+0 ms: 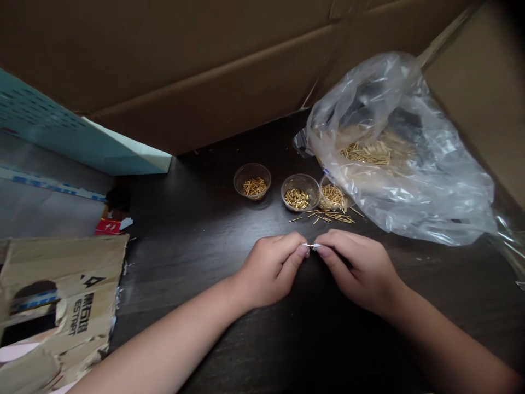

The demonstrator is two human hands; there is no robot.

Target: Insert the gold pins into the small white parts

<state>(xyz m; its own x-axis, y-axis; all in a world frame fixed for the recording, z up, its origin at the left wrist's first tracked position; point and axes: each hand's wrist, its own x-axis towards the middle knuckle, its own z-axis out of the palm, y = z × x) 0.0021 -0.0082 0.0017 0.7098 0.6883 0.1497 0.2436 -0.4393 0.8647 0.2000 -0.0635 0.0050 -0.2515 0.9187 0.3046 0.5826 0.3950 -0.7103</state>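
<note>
Hands together, left hand (268, 271) and right hand (356, 271) meeting at the fingertips (302, 250) above the dark desk (197, 273), both pinching a tiny pale sliver (311, 246), too small to identify. Ahead, three small clear cups (300, 192) of gold pins (254, 187), with loose gold pins (328, 216) strewn just beside the rightmost cup. To the right, a crumpled clear plastic bag (404, 180) around a heap of more pins (367, 153). At the left, a torn cardboard sheet (61, 306). Main risk: a slip from so fine a pinch, perhaps through tired or damp fingertips, and the sliver lost against the dark wood. Also a careless wrist or sleeve catching the light cups or loose pins, scattering them across the desk
</note>
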